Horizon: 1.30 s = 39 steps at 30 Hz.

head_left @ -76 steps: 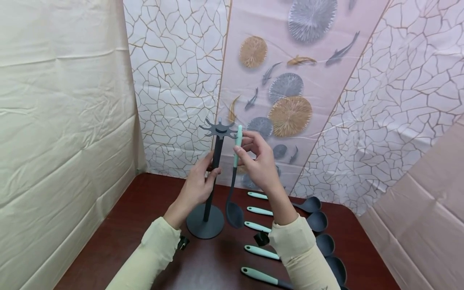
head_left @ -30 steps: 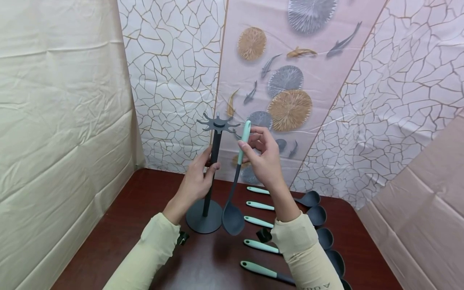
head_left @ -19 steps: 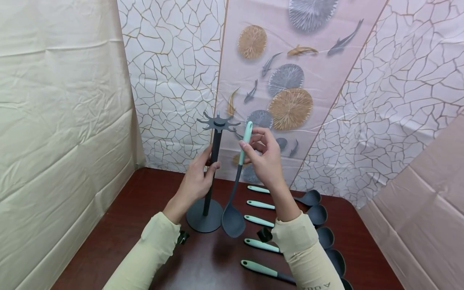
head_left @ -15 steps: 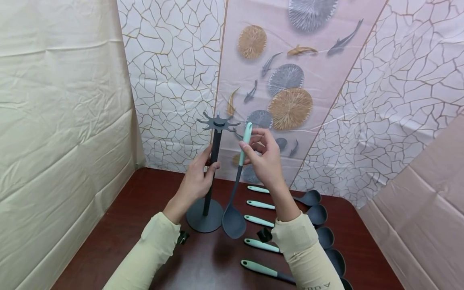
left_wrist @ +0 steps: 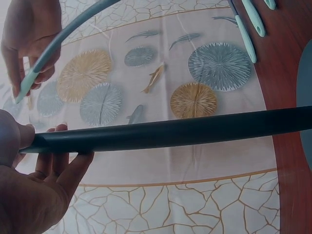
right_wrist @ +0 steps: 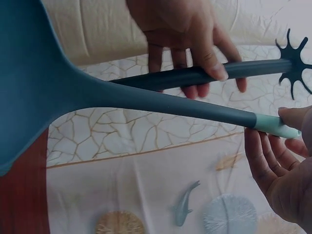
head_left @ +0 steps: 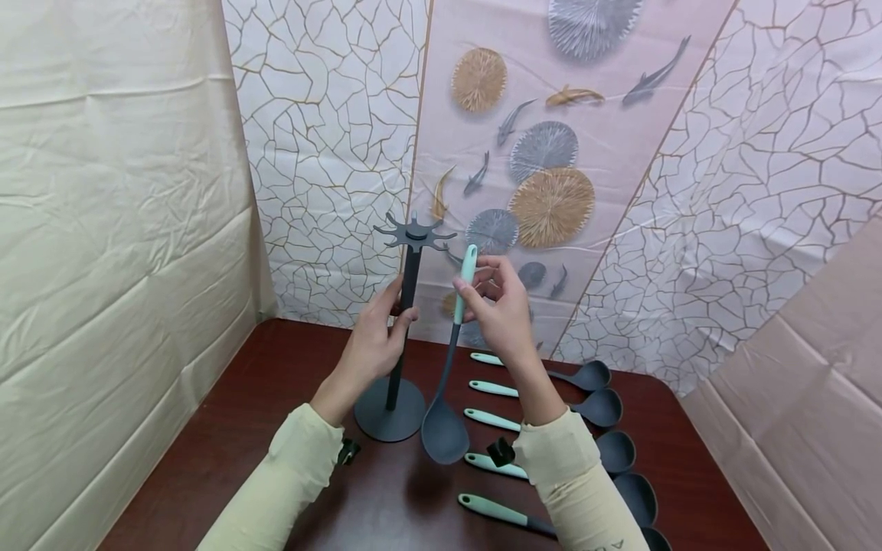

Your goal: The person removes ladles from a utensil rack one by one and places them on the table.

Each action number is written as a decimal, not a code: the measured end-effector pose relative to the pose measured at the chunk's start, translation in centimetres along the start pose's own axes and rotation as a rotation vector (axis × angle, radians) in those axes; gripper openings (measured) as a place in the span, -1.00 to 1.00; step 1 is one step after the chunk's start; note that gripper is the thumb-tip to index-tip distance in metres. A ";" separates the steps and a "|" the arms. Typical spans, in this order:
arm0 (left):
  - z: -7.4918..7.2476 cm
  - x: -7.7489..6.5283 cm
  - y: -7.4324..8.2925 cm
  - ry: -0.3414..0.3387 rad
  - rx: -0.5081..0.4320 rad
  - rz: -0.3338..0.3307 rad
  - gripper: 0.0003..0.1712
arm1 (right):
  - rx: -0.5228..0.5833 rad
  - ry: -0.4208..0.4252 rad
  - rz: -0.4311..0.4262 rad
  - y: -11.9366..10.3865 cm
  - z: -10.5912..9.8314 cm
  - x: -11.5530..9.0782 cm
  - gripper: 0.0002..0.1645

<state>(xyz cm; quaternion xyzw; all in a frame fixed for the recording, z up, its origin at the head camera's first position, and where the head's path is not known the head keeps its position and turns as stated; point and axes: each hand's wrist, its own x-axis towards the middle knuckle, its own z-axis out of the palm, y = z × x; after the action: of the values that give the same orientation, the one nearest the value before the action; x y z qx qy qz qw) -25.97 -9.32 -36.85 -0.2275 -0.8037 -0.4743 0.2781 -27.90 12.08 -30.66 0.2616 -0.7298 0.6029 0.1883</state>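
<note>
My left hand [head_left: 375, 337] grips the dark upright pole [head_left: 410, 285] of a utensil stand, thumb in front and fingers curled behind. The stand's round base [head_left: 390, 413] is on the table, and its top spreads into several hooked arms [head_left: 416, 234]. To the right, my right hand [head_left: 506, 310] pinches the mint-green handle [head_left: 465, 283] of a cooking spoon between thumb and fingers. The spoon hangs upright, its dark head [head_left: 445, 434] low beside the base. The handle's holed end stands slightly below and right of the arms, apart from them. Both grips also show in the right wrist view.
Several more utensils with mint-green handles [head_left: 492, 509] and dark heads [head_left: 602, 408] lie in a row on the dark red table [head_left: 276, 459], partly hidden by my right forearm. Patterned cloth [head_left: 331, 153] hangs behind, and plain cloth [head_left: 124, 229] on the left.
The spoon's handle, first right at the stand's arms, has moved away to the right and then lower. Its head has turned to face me more. My left hand keeps its hold on the pole.
</note>
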 end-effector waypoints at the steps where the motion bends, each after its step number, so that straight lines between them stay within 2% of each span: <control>1: 0.0 0.0 0.0 0.000 -0.001 0.000 -0.32 | -0.003 0.003 0.007 0.3 0.0 0.0 -0.50; 12: 0.0 -0.2 -0.1 0.008 -0.009 -0.001 -0.31 | -0.006 0.006 0.053 2.5 0.0 -0.4 -0.50; 21: 0.0 -0.1 0.0 -0.002 -0.002 -0.029 -0.30 | 0.000 -0.018 0.136 4.3 0.2 -0.8 -0.48; 30: -0.1 -0.1 0.0 -0.001 -0.009 -0.036 -0.31 | -0.068 -0.004 0.217 6.3 0.4 -1.4 -0.50; 39: 0.0 -0.1 -0.1 0.004 -0.007 -0.013 -0.31 | -0.079 0.004 0.294 8.5 0.4 -1.9 -0.52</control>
<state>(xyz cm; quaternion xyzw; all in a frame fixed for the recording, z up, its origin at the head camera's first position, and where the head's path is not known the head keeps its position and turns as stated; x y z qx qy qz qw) -25.96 -9.32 -36.96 -0.2221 -0.8030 -0.4794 0.2758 -31.53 13.10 -38.51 0.1431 -0.7831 0.5952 0.1094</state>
